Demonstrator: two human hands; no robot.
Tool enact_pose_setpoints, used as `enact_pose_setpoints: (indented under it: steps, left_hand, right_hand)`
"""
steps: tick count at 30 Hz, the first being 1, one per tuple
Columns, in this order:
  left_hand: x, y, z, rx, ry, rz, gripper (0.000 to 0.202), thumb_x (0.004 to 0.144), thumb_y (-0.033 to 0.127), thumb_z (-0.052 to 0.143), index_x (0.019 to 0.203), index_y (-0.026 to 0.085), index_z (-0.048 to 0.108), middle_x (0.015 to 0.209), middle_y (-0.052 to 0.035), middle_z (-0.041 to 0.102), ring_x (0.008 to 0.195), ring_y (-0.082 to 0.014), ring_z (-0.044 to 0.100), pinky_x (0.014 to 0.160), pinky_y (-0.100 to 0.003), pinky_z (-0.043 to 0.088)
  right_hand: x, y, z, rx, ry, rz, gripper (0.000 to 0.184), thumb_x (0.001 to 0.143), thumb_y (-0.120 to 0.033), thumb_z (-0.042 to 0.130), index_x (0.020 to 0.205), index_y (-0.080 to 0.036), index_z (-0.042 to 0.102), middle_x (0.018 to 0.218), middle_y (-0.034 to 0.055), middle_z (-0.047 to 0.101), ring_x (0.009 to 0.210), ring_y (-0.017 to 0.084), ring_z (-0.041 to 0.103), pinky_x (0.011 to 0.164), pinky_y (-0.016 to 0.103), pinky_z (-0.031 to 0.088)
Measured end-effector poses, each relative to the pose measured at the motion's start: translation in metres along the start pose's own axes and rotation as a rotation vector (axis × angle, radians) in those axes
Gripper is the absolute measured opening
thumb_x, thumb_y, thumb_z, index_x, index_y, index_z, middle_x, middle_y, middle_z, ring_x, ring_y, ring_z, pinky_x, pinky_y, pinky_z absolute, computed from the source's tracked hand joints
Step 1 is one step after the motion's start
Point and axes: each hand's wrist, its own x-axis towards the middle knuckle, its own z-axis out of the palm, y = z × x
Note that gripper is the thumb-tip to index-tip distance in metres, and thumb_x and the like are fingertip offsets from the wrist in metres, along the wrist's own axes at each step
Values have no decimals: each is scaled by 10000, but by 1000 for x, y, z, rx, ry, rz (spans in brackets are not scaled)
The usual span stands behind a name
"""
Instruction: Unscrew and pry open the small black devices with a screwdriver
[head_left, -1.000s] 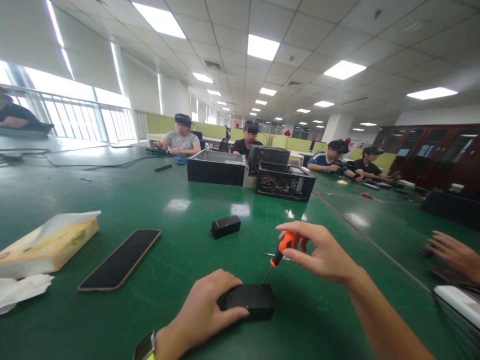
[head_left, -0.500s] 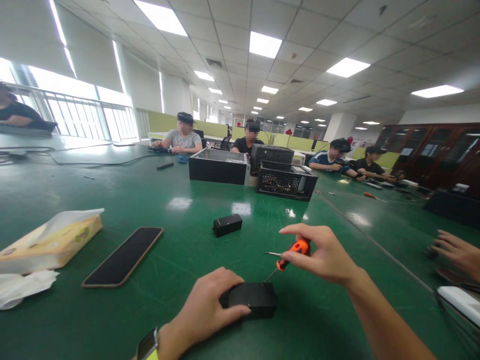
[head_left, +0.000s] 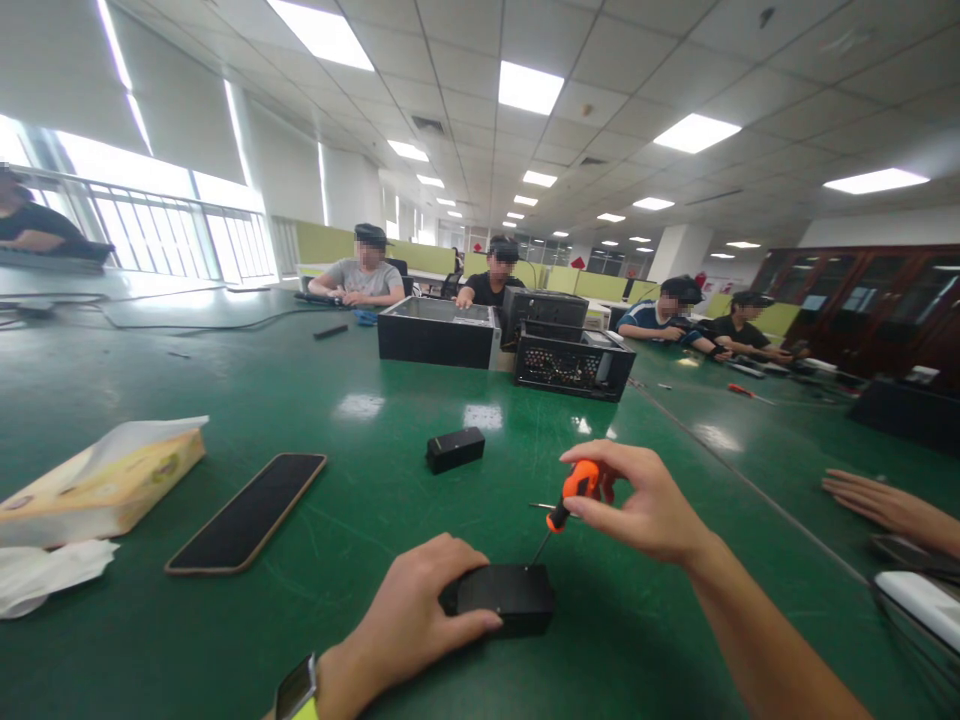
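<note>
You have 1 orange-and-black screwdriver (head_left: pixel 577 482) tilted, tip down at the far right edge of your oblong black box (head_left: pixel 510 590), which lies flat.

An open-plan office is doubling as a computer-hardware workshop.
Rectangular light panels (head_left: pixel 531 89) are running in rows across a tiled ceiling (head_left: pixel 607 45), and lime-green partitions (head_left: pixel 337 244) are dividing the room farther back, near a square white column (head_left: pixel 682 252). Roller blinds (head_left: pixel 172 110) are covering the upper part of the windows (head_left: pixel 124 163) on the left, while dark wooden glass-door cabinets (head_left: pixel 881 300) are standing on the right. Several people (head_left: pixel 369 282) are sitting around the big green surface (head_left: pixel 247 400), where open computer cases (head_left: pixel 442 345) are lying and a screwdriver (head_left: pixel 580 482) is pointing down at a small black box (head_left: pixel 517 592).
</note>
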Motion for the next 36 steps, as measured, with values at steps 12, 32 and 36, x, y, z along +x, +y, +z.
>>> enact_pose_setpoints:
  steps: [12,32,36]
  left_hand:
    - [1,-1,-1,12,30,51,448,811,610,674,975,194,705,849,-56,700,764,-213,640,673,-279,498]
    - [-1,-2,0,15,5,42,428,814,582,692,1001,198,698,876,-50,699,794,-226,639,698,-298,486]
    - [0,-2,1,16,1,37,434,811,581,694,1007,193,697,885,-54,699,799,-229,639,703,-303,490]
  right_hand:
    - [0,-4,22,148,26,11,247,767,-263,736,993,-209,650,722,-22,635,554,104,536,517,214,458]
    - [0,-8,17,232,-11,-122,299,876,-219,638,1172,-225,679,884,32,680,661,126,570,577,246,483]
    - [-2,-7,15,245,-40,-91,318,865,-189,620,1178,-221,666,931,37,709,656,123,604,580,245,505]
